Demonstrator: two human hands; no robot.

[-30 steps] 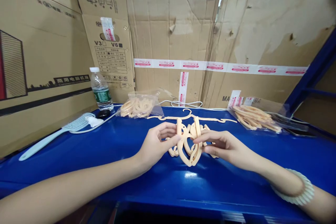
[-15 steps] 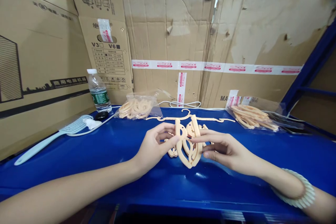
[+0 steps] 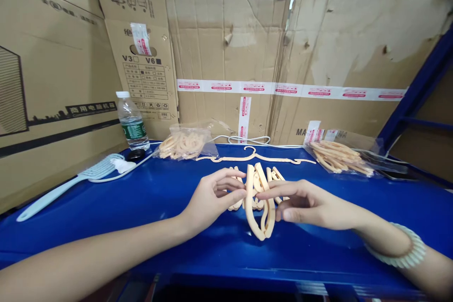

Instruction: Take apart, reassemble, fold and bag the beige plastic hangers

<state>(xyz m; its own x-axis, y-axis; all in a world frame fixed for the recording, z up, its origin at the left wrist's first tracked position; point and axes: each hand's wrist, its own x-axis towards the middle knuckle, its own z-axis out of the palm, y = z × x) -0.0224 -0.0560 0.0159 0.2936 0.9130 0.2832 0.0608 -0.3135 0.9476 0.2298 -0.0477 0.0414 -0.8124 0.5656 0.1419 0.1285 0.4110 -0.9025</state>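
Observation:
A cream plastic folding hanger (image 3: pixel 250 214), its arms folded into a narrow upright shape, is held between my hands over the blue table. My left hand (image 3: pixel 214 193) pinches its left side between thumb and fingers. From the right, my right hand (image 3: pixel 306 203) has its index finger across the hanger's right arm, with the thumb near its lower edge. Just behind lie more folded hangers (image 3: pixel 279 178), partly hidden by my hands and the held one. Farther back, an opened-out hanger (image 3: pixel 228 158) lies flat with its hook toward the cardboard.
Clear bags of cream parts lie at back left (image 3: pixel 184 144) and back right (image 3: pixel 339 158). A water bottle (image 3: pixel 133 125), a black round object (image 3: pixel 136 155) and a pale blue brush (image 3: pixel 71 183) are on the left. Cardboard (image 3: pixel 226 52) walls the back; a white cable (image 3: pixel 247 139) runs along it.
The folded hanger has turned more edge-on and come lower and nearer to me. Both hands stay on it, with the right fingers shifted slightly.

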